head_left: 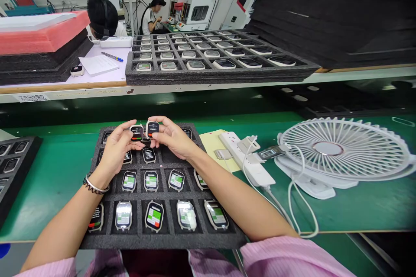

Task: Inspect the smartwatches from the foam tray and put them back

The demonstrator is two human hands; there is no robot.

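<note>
A black foam tray [143, 233] lies on the green bench in front of me, its pockets filled with several smartwatch bodies with lit screens. My left hand [115, 151] pinches one watch body [137, 132] above the tray's far rows. My right hand [170, 136] grips a second watch body [152, 129] right beside it. The two watches are held side by side, nearly touching. Another watch [149, 155] sits in a pocket just below my hands.
A white fan [344, 151] lies flat at right beside a white power strip [247, 158] with cables and a yellow paper [214, 145]. A second foam tray [13, 160] lies at left. The shelf above carries a tray of watches [211, 73]. Two people work behind.
</note>
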